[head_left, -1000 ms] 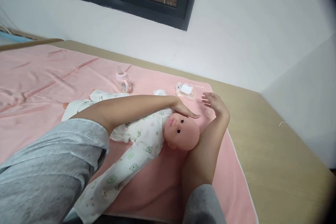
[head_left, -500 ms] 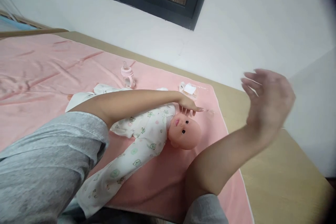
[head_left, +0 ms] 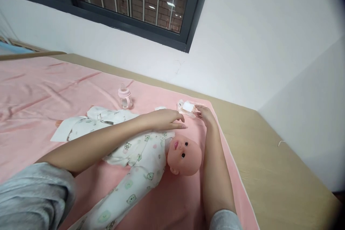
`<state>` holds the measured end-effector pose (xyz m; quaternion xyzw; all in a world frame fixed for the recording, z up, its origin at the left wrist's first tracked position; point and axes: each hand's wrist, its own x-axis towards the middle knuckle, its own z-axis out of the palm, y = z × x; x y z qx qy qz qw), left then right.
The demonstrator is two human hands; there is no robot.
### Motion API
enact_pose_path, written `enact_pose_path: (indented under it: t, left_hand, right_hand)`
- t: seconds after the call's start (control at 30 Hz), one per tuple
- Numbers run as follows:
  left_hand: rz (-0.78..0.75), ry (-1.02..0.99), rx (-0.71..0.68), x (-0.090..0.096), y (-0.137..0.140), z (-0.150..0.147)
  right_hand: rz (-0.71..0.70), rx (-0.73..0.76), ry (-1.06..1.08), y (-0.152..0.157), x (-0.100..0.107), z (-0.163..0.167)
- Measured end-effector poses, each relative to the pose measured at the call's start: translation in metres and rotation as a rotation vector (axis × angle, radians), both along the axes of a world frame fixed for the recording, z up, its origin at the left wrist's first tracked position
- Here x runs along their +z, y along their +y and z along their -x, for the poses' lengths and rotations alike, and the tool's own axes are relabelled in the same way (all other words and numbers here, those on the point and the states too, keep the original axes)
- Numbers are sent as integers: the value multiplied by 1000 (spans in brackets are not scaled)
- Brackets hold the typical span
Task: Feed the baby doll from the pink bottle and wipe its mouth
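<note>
A baby doll (head_left: 184, 154) in a white printed outfit (head_left: 147, 154) lies on its back on a pink blanket (head_left: 167, 201), its head toward the right. Over the doll's far shoulder hovers my left hand (head_left: 165, 119), fingers extended and apart, holding nothing I can see. My right hand (head_left: 206, 114) reaches beyond the doll's head. Its outstretched fingers meet the right edge of a clear plastic packet (head_left: 188, 106) with a white label. Whether they grip the packet I cannot make out, but they look spread. A pink-topped baby bottle (head_left: 125, 97) stands upright behind the doll's legs.
The blanket covers a wooden surface (head_left: 269, 161) whose bare part shows at the right. A white wall (head_left: 237, 43) with a dark-framed barred window (head_left: 151, 3) rises behind. Something small and white (head_left: 161, 108) lies near my left wrist.
My right hand has come down from the air at the right to the packet. My left hand has drawn back left from a small clear item, which no longer shows. The view has tilted up.
</note>
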<state>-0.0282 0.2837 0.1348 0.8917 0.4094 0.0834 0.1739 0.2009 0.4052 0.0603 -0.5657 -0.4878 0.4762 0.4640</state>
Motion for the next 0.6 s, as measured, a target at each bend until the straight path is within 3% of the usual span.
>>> enact_pose_path:
  t: [0.13, 0.3, 0.47, 0.6]
  left_hand:
    - [-72, -23, 53, 8, -28, 15]
    - [-58, -60, 86, 13, -46, 31]
    - [-25, -62, 55, 6, -45, 38]
    - [-24, -53, 40, 4, -44, 44]
  right_hand:
    - [-35, -35, -3, 10, -16, 4]
    - [-59, -6, 1, 16, -30, 5]
    - [-73, 45, 8, 13, -30, 8]
    - [-181, 57, -14, 7, -20, 3]
